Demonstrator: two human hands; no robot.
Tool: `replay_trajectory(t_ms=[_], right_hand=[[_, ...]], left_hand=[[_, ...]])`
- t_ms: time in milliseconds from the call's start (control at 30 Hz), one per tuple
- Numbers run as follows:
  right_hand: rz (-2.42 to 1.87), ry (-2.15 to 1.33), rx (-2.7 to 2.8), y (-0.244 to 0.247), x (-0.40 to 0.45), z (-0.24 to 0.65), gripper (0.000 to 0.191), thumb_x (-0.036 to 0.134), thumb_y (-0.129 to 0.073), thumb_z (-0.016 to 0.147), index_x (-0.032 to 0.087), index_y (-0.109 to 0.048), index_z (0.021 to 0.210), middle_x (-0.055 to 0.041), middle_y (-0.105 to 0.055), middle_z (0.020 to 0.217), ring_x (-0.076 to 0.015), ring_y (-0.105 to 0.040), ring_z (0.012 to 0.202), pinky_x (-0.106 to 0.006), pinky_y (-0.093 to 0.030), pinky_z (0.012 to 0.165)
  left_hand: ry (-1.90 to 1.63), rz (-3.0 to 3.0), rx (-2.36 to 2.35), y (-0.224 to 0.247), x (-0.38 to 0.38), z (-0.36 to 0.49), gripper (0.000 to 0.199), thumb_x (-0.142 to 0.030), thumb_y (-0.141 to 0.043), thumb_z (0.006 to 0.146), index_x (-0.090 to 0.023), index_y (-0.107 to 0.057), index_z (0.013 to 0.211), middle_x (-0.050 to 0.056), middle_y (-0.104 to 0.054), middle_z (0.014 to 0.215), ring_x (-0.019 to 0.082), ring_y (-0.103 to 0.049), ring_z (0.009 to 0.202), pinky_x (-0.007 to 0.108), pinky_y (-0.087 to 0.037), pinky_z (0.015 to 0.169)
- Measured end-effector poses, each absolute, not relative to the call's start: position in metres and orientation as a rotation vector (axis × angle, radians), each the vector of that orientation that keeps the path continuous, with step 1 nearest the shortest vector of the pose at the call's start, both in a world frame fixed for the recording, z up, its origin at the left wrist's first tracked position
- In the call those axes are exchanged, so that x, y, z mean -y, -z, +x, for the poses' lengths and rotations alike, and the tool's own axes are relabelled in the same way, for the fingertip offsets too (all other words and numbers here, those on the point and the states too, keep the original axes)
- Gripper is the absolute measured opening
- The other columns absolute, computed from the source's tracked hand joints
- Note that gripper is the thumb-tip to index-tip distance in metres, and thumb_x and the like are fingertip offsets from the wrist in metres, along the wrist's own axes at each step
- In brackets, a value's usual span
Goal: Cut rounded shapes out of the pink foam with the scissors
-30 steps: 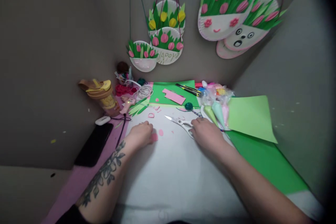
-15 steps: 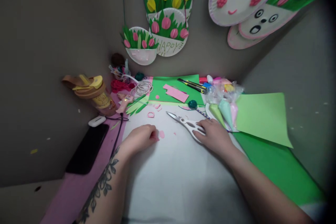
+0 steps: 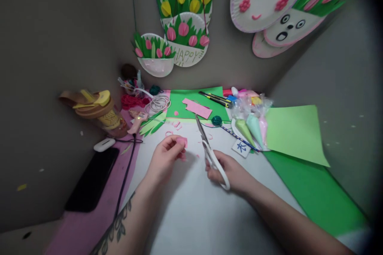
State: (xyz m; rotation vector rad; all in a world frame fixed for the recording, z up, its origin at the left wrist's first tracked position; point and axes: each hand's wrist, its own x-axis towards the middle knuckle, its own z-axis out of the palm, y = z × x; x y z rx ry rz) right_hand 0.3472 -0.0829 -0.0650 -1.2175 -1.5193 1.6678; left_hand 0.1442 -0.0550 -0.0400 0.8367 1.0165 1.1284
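Pink paper (image 3: 181, 142) sits pinched in the left hand's (image 3: 165, 156) fingertips, at ten o'clock from the right hand (image 3: 230, 173). That hand is wrapped around the handles of white scissors (image 3: 209, 149), blades closed, pointing to twelve o'clock.

We have lifted the scissors (image 3: 212, 155) off the white sheet (image 3: 191, 207); a second ago they lay flat under our right hand (image 3: 231, 173), and now that hand grips the handles with the blades pointing up and away. Our left hand (image 3: 164, 157), which was pressing down on the sheet, has picked up a pink piece (image 3: 181, 142) and holds it raised in its fingertips.
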Motion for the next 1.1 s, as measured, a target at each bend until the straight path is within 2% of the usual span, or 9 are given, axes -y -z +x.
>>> replay_trajectory(t_ms=[100,200,367,733,1100], right_hand=[[-1.205,-1.627,1.606,0.058,0.087,0.344,0.028,0.037,-0.064,0.070,0.020,-0.046,0.081,0.0020,-0.048,0.073,-0.0114,-0.043,0.062,-0.023,-0.038,0.055],[-1.268,-1.615,1.734,0.053,0.093,0.341,0.020,0.022,-0.059,0.067,0.020,-0.045,0.081,0.0021,-0.049,0.074,-0.0119,-0.044,0.064,-0.024,-0.039,0.057],[-1.328,-1.624,1.810,0.055,0.100,0.335,0.024,0.009,-0.054,0.062,0.020,-0.046,0.081,0.0043,-0.050,0.071,-0.0111,-0.045,0.063,-0.021,-0.039,0.056],[-1.327,-1.659,1.768,0.058,0.102,0.330,0.024,0.008,-0.053,0.060,0.021,-0.046,0.079,0.0044,-0.048,0.069,-0.0110,-0.042,0.062,-0.021,-0.037,0.055],[-1.304,-1.692,1.758,0.050,0.099,0.325,0.020,0.017,-0.052,0.059,0.020,-0.042,0.076,0.0030,-0.046,0.070,-0.0110,-0.040,0.062,-0.023,-0.036,0.055]], left_hand=[[-1.205,0.795,-1.038,0.036,0.057,0.142,0.021,-0.032,-0.073,0.071,-0.015,-0.060,0.074,-0.004,-0.054,0.064,0.005,-0.050,0.051,0.017,-0.039,0.050],[-1.234,0.798,-1.072,0.034,0.058,0.141,0.021,-0.032,-0.072,0.072,-0.015,-0.059,0.072,-0.004,-0.054,0.061,0.004,-0.049,0.048,0.017,-0.037,0.048],[-1.269,0.898,-1.101,0.033,0.060,0.140,0.021,-0.033,-0.067,0.077,-0.015,-0.057,0.071,-0.006,-0.053,0.056,0.005,-0.047,0.046,0.017,-0.035,0.047],[-1.241,0.907,-1.116,0.032,0.065,0.144,0.020,-0.033,-0.063,0.080,-0.016,-0.055,0.071,-0.006,-0.052,0.052,0.006,-0.044,0.045,0.017,-0.033,0.045],[-1.239,0.910,-1.137,0.032,0.067,0.148,0.021,-0.032,-0.062,0.080,-0.015,-0.054,0.071,-0.005,-0.053,0.058,0.004,-0.043,0.045,0.017,-0.034,0.046]])
